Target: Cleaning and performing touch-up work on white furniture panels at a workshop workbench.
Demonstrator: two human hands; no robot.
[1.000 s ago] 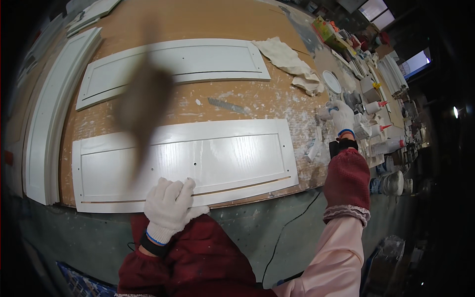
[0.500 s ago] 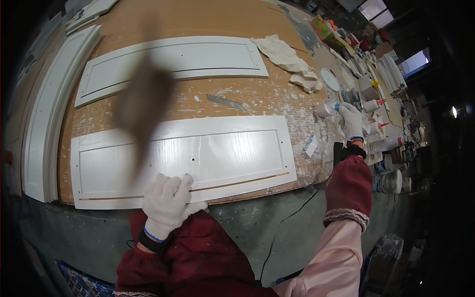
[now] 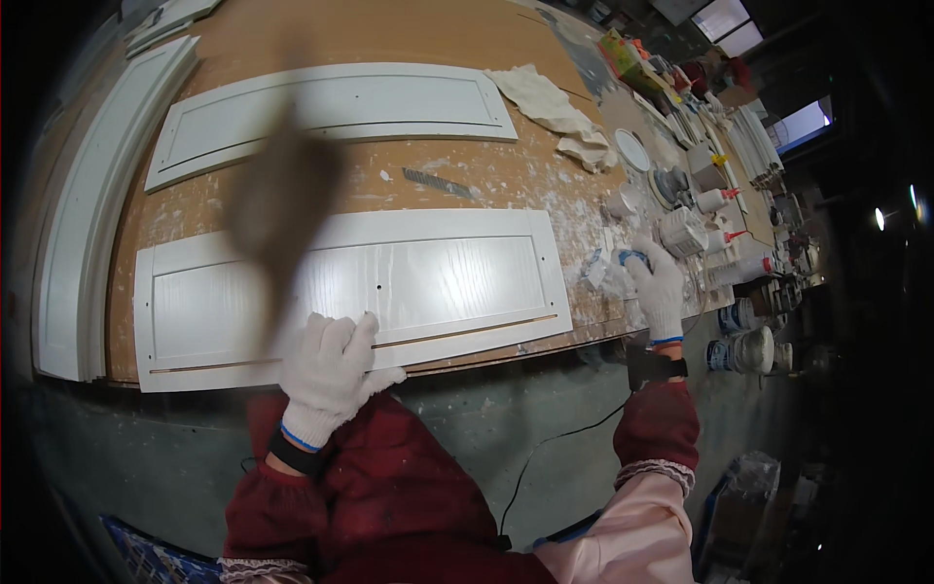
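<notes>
Change shows mainly at the right hand (image 3: 658, 292): half a second ago it was up by the pale cup (image 3: 623, 201), and now it has drawn back toward the near edge of the table (image 3: 516, 180). Its gloved fingers are curled about a small blue item (image 3: 633, 257), too small and too covered to name. Crumpled clear plastic (image 3: 605, 277) lies just left of that item; whether the two touch, I cannot tell. A white tub (image 3: 684, 232) stands just beyond the hand.

The left hand (image 3: 329, 365) is much as it was, palm down over the near edge of the white panel (image 3: 457, 273), fingers stretched out and thumb spread, gripping nothing that shows. That panel lies flat on the table, a thin brown line (image 3: 467, 332) running along its near side. So the shift means that the blue item is clear of the cup and nearer the panel, yet apart from it, to its right, while the panel looks unaltered. A second panel (image 3: 418, 97) lies beyond, with a cream cloth (image 3: 555, 117) at its right end. A dark blurred shape (image 3: 287, 195) hides part of both panels
</notes>
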